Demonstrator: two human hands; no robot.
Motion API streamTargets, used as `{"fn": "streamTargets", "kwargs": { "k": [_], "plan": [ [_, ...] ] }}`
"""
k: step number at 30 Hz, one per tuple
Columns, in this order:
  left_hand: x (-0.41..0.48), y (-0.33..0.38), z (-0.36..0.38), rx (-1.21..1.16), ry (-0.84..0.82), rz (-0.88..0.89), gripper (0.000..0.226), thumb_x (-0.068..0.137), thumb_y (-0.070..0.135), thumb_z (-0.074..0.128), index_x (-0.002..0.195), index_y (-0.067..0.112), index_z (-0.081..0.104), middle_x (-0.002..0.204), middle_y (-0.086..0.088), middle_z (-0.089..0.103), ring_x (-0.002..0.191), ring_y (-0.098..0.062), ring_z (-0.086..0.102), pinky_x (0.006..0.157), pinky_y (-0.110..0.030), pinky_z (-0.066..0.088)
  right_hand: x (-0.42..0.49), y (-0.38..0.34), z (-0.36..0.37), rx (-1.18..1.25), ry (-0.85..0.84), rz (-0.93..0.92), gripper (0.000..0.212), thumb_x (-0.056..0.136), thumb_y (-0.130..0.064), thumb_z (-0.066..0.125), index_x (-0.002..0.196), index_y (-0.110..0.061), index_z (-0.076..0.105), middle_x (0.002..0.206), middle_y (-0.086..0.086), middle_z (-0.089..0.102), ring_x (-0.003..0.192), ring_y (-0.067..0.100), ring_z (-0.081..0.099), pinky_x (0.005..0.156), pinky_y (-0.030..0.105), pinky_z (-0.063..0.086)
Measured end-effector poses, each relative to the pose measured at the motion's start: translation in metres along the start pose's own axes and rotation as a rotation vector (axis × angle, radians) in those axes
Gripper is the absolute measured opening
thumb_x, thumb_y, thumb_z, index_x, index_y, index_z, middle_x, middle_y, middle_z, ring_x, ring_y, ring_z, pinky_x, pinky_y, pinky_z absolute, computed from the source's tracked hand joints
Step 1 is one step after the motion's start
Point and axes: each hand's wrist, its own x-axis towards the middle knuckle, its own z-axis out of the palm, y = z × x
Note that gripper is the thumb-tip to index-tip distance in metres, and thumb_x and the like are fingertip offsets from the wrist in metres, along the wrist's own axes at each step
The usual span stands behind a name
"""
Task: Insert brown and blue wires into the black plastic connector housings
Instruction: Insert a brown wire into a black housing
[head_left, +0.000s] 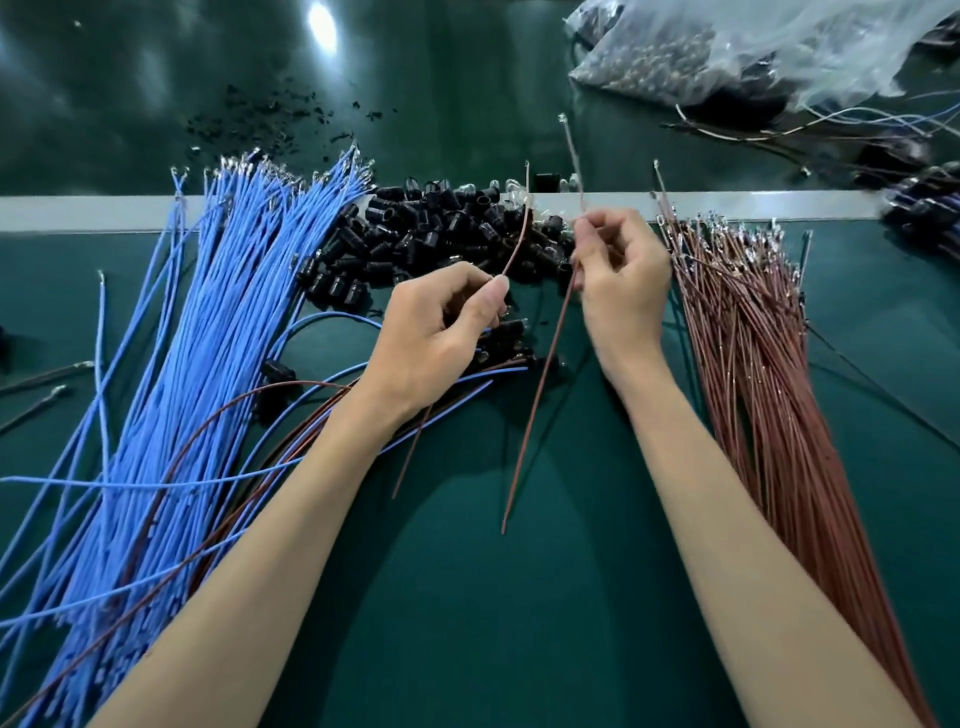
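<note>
A: What was the left hand (441, 332) doing?

B: It pinched a brown wire (519, 234) between thumb and forefinger, over the housings (441, 228). The wire's metal tip pointed to the far side, and its other end came out near, under the wrist.

A: And the right hand (623, 291)?

B: Its fingers were curled and it pinched a second wire (540, 384), also brown, just right of the first. That one stood nearly upright, with its tip far and its tail hanging near over the green desk (519, 597).

A: Did the two wires touch?

B: No. They were close but apart.

A: Where was everything else?

B: The black housings lay piled in the middle, against a white strip (78, 213) that crossed the desk. The blue wires (208, 338) fanned out on the left, and the brown bundle (753, 364) lay on the right. A few loose brown and blue wires ran under the left forearm. At the far right, a clear bag (753, 47) held dark parts.
</note>
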Motion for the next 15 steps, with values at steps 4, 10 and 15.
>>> {"fn": "streamTargets", "kwargs": {
  "k": [4,10,15],
  "plan": [
    [0.001,-0.001,0.000,0.020,0.023,-0.004,0.023,0.096,0.018,0.054,0.079,0.007,0.063,0.068,-0.009,0.061,0.053,-0.008,0.047,0.054,-0.019,0.036,0.002,-0.006,-0.039,-0.338,0.113,-0.087,0.007,0.089,-0.015,0.061,0.089,-0.012,0.067,0.074,-0.004,0.062,0.063,0.005,0.055,0.067,0.017,0.046],
    [0.001,-0.001,0.000,0.028,-0.007,0.007,0.027,0.096,0.024,0.052,0.077,0.007,0.063,0.065,-0.015,0.060,0.053,-0.005,0.044,0.053,-0.019,0.034,0.005,-0.025,-0.071,-0.875,-0.255,0.132,0.012,0.085,-0.034,0.069,0.090,-0.023,0.072,0.094,0.005,0.069,0.083,0.021,0.058,0.081,0.025,0.042],
    [0.001,0.003,0.000,-0.103,0.023,0.010,0.027,0.100,0.016,0.043,0.083,0.005,0.063,0.066,0.003,0.057,0.056,0.000,0.046,0.057,-0.018,0.037,0.000,-0.053,-0.028,-0.363,-0.648,0.203,0.036,0.078,-0.051,0.071,0.059,-0.019,0.071,0.047,-0.008,0.050,0.045,0.003,0.038,0.046,0.012,0.030]
  ]
}}
